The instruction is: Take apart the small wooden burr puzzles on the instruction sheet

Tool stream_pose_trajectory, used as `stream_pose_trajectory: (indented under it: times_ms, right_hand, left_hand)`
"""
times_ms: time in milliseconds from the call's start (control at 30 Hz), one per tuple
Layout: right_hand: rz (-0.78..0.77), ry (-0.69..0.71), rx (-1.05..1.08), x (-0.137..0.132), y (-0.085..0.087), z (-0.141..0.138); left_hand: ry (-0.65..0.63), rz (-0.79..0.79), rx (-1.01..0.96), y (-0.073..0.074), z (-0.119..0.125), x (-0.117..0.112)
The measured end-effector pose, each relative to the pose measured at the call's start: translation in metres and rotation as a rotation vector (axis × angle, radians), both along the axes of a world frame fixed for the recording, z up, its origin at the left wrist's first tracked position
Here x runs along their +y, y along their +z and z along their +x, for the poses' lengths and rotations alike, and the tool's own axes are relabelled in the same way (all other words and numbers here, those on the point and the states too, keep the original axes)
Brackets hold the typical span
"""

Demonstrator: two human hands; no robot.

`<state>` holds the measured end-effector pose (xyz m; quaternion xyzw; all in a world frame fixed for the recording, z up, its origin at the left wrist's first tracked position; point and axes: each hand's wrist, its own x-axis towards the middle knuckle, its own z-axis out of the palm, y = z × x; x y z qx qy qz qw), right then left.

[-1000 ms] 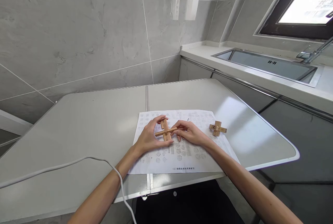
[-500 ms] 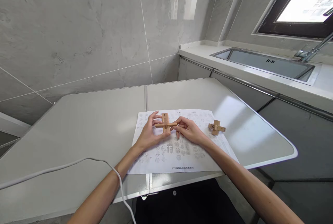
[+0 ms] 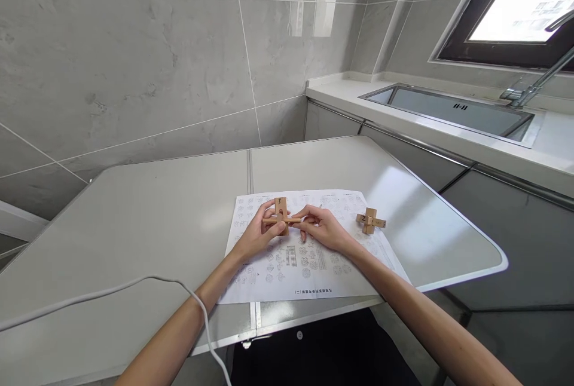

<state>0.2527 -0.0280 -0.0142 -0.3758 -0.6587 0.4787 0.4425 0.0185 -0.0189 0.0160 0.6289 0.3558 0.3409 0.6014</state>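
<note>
Above a printed instruction sheet (image 3: 314,293), both hands hold a wooden interlocking puzzle (image 3: 280,205) made of crossed light-brown pieces, with a dark mark on its upright piece. My left hand (image 3: 256,235) grips it from the left, thumb across the lower front and fingers behind. My right hand (image 3: 325,227) pinches the right end of the thin crosswise piece. The fingers cover part of the joint. To the right, a second wooden interlocking puzzle (image 3: 370,220), marked with a dark character, rests by the sheet's right edge.
The sheet lies on a pale folding table (image 3: 179,213) with a seam down its middle. A white cable (image 3: 112,284) runs across the left side and over my left forearm. Beyond the table's right edge is a counter with a sink (image 3: 448,110). A grey tiled wall (image 3: 134,63) stands behind.
My left thumb has moved up onto the crossing of the held puzzle. The whole view has shifted slightly; the second puzzle stays in its place.
</note>
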Motion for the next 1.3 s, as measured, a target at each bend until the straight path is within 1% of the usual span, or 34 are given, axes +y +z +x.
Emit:
stream_pose_trajectory:
  times_ms: [100, 233, 300, 367, 433, 500, 533, 600, 800, 900, 1100, 1300]
  right_hand:
    - [-0.004, -0.028, -0.006, 0.002, -0.002, 0.001]
    - [-0.009, -0.102, 0.042, 0.006, -0.004, 0.006]
    - [-0.014, -0.134, 0.076, 0.008, -0.003, 0.008]
    - [-0.026, -0.165, 0.089, 0.008, -0.001, 0.009]
    - [-0.042, -0.191, 0.074, 0.008, 0.002, 0.009]
    - [-0.059, -0.204, 0.049, 0.006, 0.005, 0.007]
    - [-0.065, -0.208, 0.041, 0.006, 0.006, 0.007]
    - [-0.071, -0.214, 0.028, 0.004, 0.008, 0.006]
    - [-0.066, -0.24, -0.017, 0.005, 0.01, 0.006]
    - [-0.057, -0.236, -0.03, 0.006, 0.009, 0.007]
    - [-0.071, -0.221, -0.02, 0.007, 0.009, 0.006]
    - [-0.064, -0.214, -0.025, 0.007, 0.009, 0.006]
  left_hand:
    - [0.048, 0.01, 0.012, -0.002, -0.001, 0.003]
    - [0.175, 0.025, -0.024, -0.003, -0.009, 0.011]
    - [0.253, 0.031, -0.01, -0.003, -0.014, 0.017]
    - [0.392, 0.096, 0.106, -0.005, -0.018, 0.021]
    - [0.551, 0.238, 0.31, -0.007, -0.021, 0.025]
    - [0.639, 0.384, 0.508, -0.011, -0.024, 0.027]
    - [0.652, 0.434, 0.576, -0.012, -0.026, 0.028]
    - [0.652, 0.476, 0.652, -0.014, -0.029, 0.029]
    - [0.659, 0.438, 0.79, -0.017, -0.043, 0.039]
    - [0.674, 0.452, 0.861, -0.021, -0.048, 0.045]
    - [0.719, 0.541, 0.948, -0.032, -0.056, 0.052]
    - [0.733, 0.527, 0.996, -0.039, -0.067, 0.057]
